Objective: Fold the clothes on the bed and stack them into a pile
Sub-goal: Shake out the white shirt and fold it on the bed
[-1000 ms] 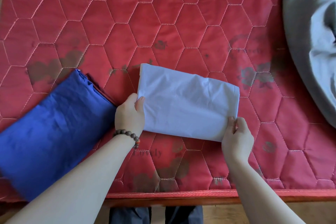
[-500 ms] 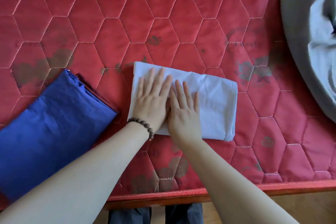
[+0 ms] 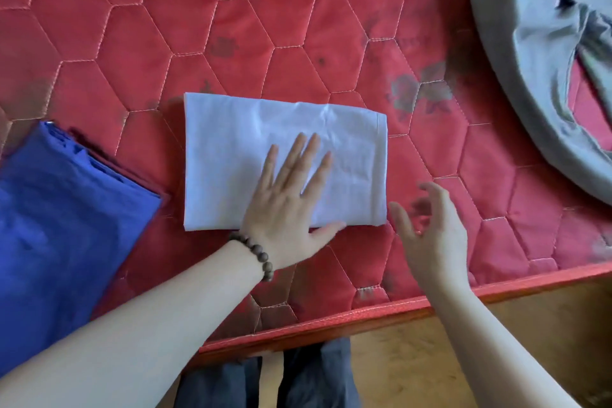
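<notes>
My left hand (image 3: 288, 209) lies flat, fingers straight and spread, pressing the folded pale blue-white cotton rectangle (image 3: 231, 159) onto the red hexagon-quilted mattress (image 3: 231, 16); that grip is released, only weighing the cloth down. My right hand (image 3: 430, 228) hovers just off the cloth's right edge, fingers loosely curled, blurred, holding nothing I can make out. The folded deep blue cloth (image 3: 59, 225) that I take for the pile sits to the left of my left hand, apart from the white piece, and a crumpled grey garment (image 3: 516, 53) waits far beyond the right hand. The risk I judge: lifting the white rectangle from one side only could let its layers slide open, since nothing pins the fold. Dragging it leftward across the quilting might ruck the underside. Setting it askew on the blue cloth, which overhangs the near bed edge (image 3: 331, 318), could tip the stack off
</notes>
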`<move>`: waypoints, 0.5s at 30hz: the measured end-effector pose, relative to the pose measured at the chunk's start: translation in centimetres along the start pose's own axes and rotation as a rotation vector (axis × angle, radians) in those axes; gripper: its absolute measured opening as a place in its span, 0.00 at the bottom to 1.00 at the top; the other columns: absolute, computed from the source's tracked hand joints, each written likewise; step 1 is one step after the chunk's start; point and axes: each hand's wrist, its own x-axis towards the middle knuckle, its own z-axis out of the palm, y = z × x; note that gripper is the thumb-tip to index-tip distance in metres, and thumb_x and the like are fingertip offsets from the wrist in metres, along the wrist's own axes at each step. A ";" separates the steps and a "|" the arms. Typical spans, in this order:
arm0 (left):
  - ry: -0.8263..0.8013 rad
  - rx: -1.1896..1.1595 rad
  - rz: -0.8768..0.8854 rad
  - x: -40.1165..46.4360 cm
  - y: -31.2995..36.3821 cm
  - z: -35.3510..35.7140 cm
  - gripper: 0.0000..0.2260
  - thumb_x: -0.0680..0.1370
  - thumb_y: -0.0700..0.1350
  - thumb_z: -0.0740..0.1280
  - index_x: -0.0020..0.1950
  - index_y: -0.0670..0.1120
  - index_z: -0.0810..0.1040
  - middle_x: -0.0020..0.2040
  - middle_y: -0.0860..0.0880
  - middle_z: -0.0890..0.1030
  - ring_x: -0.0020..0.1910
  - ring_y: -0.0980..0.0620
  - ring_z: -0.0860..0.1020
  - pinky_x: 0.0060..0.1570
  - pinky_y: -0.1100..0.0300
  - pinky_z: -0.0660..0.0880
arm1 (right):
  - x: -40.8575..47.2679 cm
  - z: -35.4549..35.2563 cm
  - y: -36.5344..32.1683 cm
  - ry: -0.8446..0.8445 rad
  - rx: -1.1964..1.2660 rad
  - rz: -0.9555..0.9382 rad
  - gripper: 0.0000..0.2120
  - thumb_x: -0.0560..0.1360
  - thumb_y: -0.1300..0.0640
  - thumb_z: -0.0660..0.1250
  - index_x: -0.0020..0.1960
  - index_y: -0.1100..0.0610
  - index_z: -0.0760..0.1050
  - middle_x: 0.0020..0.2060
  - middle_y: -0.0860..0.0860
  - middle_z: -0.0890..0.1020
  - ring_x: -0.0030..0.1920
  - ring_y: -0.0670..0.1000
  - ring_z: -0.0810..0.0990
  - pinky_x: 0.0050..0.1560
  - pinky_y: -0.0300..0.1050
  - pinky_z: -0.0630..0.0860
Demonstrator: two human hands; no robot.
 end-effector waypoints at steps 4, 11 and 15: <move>-0.235 0.169 0.008 -0.2 1.8 2.3 0.46 0.71 0.69 0.58 0.80 0.48 0.42 0.80 0.44 0.44 0.79 0.43 0.41 0.74 0.38 0.44 | -2.5 1.5 0.0 -0.092 0.203 0.217 0.17 0.70 0.48 0.75 0.51 0.43 0.69 0.34 0.42 0.82 0.37 0.36 0.79 0.36 0.26 0.69; -0.179 0.145 -0.024 0.0 1.8 3.0 0.39 0.74 0.66 0.55 0.80 0.48 0.49 0.80 0.45 0.51 0.79 0.44 0.48 0.75 0.39 0.47 | -3.0 4.9 -1.8 0.055 0.518 0.382 0.15 0.70 0.58 0.74 0.46 0.44 0.70 0.35 0.44 0.82 0.35 0.40 0.81 0.39 0.31 0.73; -0.155 0.150 -0.019 0.1 1.6 3.2 0.41 0.72 0.65 0.58 0.80 0.49 0.50 0.80 0.45 0.52 0.79 0.45 0.48 0.75 0.39 0.47 | -3.4 5.2 -1.7 0.143 0.507 0.352 0.10 0.72 0.58 0.72 0.45 0.48 0.72 0.35 0.42 0.82 0.35 0.40 0.80 0.38 0.30 0.72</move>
